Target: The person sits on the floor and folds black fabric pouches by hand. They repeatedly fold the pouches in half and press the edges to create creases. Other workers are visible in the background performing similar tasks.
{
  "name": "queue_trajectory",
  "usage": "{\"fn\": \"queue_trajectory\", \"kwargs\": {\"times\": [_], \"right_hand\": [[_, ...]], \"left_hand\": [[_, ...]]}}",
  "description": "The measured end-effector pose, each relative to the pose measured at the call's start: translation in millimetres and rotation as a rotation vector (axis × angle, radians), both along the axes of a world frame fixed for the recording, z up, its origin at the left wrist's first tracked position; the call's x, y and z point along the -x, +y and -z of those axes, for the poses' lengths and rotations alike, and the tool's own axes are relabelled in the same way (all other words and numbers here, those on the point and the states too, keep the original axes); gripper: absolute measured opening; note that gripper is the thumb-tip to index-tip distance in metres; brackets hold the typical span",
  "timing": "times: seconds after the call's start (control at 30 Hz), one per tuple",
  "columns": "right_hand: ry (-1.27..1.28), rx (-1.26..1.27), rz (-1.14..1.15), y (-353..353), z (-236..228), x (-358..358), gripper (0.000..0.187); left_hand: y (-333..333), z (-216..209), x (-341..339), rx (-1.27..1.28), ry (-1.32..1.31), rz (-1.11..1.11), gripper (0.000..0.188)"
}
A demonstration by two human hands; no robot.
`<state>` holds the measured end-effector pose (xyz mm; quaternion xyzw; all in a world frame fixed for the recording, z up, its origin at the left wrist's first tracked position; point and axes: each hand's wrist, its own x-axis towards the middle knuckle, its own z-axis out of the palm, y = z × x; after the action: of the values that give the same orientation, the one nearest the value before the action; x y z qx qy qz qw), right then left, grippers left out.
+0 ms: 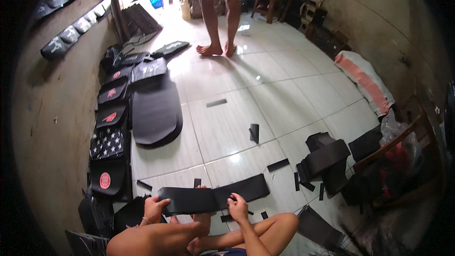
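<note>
1. The left hand (151,208) is at the left end of a long black strip (189,200); its fingers are closed on that end, with the thumb on the upper face.
2. The right hand (239,208) is at the strip's right-hand half; its fingers are bent and close together; whether they pinch the strip or something small, I cannot tell.
3. The strip stretches crosswise in front of the person's bent legs (156,237); a line across it near the middle marks off 2 parts.
4. Small black offcuts (277,165) lie scattered on the pale tiled floor (227,156); to the right is a heap of black sheets (327,159).
5. To the left, a stack of rounded black panels (156,116) lies beside a row of black flaps (111,168); 1 bears white stars, others red emblems.
6. Farther off are another person's 2 bare feet (209,50); a white and pink sack (365,80) lies by the right wall.
</note>
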<state>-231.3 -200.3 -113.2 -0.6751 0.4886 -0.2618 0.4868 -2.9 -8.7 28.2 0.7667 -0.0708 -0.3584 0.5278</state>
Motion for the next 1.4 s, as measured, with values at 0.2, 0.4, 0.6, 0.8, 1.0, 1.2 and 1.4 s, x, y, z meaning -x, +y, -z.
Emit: {"fn": "queue_trajectory", "kwargs": {"times": [0.2, 0.4, 0.6, 0.8, 1.0, 1.2, 1.4], "right_hand": [[0.13, 0.254, 0.063, -18, -21, 9, 0.032], [-0.27, -0.222, -0.295, 64, -95, -53, 0.033], [-0.263, -0.013, -0.252, 86, -86, -62, 0.029], [-0.347, -0.029, -0.139, 88, -69, -68, 0.009], [-0.099, 0.423, -0.405, -56, -1, 30, 0.017], [-0.099, 0.241, 0.47, -68, -49, 37, 0.014], [-0.346, 0.0, -0.28, 80, -88, -68, 0.039]], "left_hand": [[6, 10, -5, 0.092, 0.096, -0.032, 0.016], [-14, 19, 12, 0.084, 0.183, 0.125, 0.02], [-27, -1, 35, 0.045, 0.129, 0.223, 0.026], [-22, -5, 34, 0.116, 0.179, 0.178, 0.026], [-3, 22, 4, 0.004, 0.117, 0.118, 0.022], [1, 12, 5, 0.055, 0.137, 0.009, 0.015], [-11, 2, 19, 0.094, 0.25, 0.145, 0.023]]}}
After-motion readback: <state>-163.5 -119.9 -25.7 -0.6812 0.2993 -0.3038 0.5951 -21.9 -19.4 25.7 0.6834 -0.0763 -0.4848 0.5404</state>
